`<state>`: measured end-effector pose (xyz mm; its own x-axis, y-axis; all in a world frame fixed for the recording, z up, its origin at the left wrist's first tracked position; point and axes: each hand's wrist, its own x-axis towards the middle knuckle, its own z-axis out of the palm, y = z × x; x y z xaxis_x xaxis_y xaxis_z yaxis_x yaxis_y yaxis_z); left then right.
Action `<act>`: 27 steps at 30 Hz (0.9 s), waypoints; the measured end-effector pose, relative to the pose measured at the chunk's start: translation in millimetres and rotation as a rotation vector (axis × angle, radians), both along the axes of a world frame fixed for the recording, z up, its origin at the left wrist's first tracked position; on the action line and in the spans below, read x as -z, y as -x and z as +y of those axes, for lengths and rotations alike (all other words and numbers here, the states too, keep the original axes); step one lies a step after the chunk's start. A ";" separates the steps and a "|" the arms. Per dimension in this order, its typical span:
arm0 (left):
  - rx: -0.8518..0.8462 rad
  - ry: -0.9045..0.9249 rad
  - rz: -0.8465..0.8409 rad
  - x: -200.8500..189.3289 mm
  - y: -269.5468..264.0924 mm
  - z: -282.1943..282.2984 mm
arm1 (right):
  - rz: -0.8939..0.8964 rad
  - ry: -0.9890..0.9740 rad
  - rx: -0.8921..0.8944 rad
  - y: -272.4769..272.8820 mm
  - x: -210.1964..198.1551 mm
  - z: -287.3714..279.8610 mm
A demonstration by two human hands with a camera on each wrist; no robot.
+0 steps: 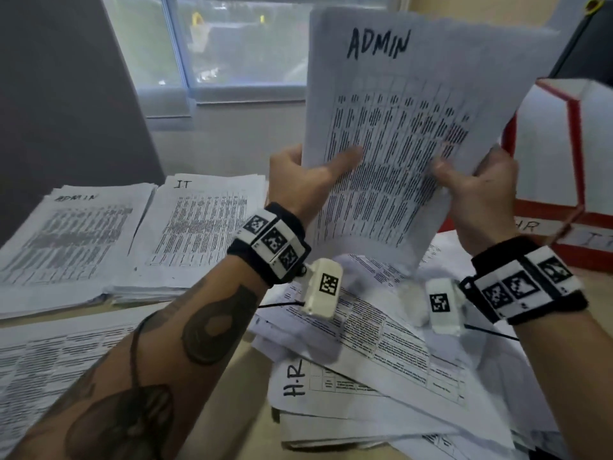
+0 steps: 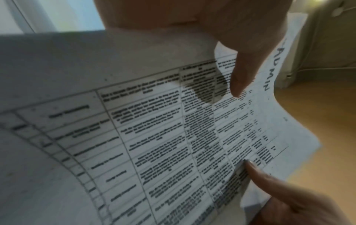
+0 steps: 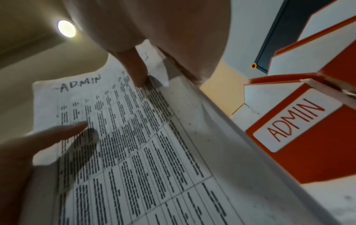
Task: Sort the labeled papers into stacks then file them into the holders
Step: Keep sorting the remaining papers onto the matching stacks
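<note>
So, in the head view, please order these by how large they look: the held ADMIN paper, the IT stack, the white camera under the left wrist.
1. Held ADMIN paper, though it is nearest the camera.
2. IT stack.
3. White camera.

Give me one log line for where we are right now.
phase: sorting | held: ADMIN sheet, raised, gripped by left hand and right hand | desk: ADMIN stack, IT stack | unsorted pile remains

Office corner by a window

A window (image 1: pixel 232 44) sits behind the wooden bench (image 1: pixel 232 376); a dark panel (image 1: pixel 66 94) stands left, and a round ceiling light (image 3: pixel 66 28) glows.
</note>
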<state>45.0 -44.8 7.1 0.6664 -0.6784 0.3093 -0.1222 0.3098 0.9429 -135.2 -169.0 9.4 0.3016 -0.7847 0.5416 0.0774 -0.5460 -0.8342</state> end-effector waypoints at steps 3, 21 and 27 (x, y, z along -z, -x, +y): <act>-0.031 0.017 -0.031 -3.9 -7.4 1.1 | -0.051 0.028 0.010 8.3 -12.1 -3.9; 0.015 -0.316 -0.327 44.2 -20.2 15.6 | 0.006 -0.195 -0.041 2.0 12.8 13.2; -0.395 -0.353 -0.330 -17.8 -118.8 68.0 | 0.416 -0.175 -0.364 -24.4 2.6 2.1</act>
<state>163.8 23.2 24.9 0.7955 -0.4991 0.3437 -0.4664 -0.1423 0.8730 -110.8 -166.9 6.9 0.7287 -0.6576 0.1914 -0.1188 -0.3966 -0.9103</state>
